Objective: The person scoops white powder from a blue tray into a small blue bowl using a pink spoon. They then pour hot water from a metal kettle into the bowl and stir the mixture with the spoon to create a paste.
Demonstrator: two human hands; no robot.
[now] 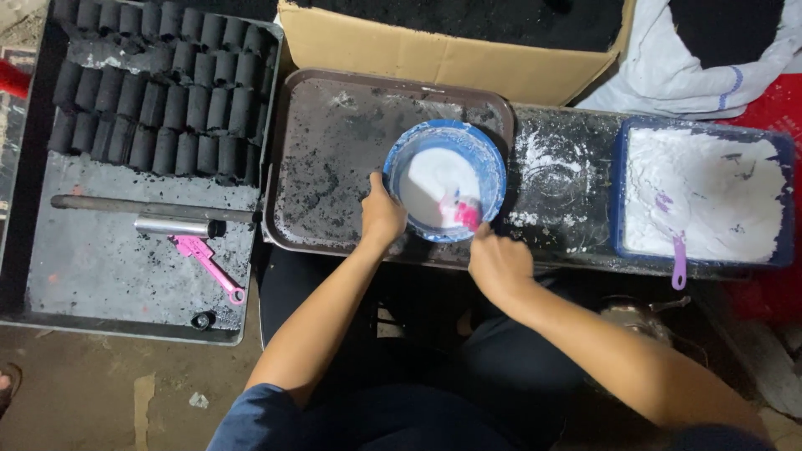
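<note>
Blue bowl (445, 179) with white liquid inside sits on the right part of a brown tray (334, 150), which is dusted with black and white residue. Left hand (382, 215) grips the bowl's left rim, thumb over the edge. Right hand (499, 263) is closed around a pink-handled tool (468, 215) at the bowl's lower right rim, the tool's tip dipped in the white liquid. Right of the bowl, well apart: a blue tub (703, 194) of white powder with a purple scoop (677, 260) at its near edge. Left of the bowl, beyond the tray: a dark tray (125, 259) carrying rows of black cylindrical briquettes (159, 92), a metal tube (177, 226) and a pink tool (207, 263). Behind the bowl: a cardboard box (434, 54) of black material.
</note>
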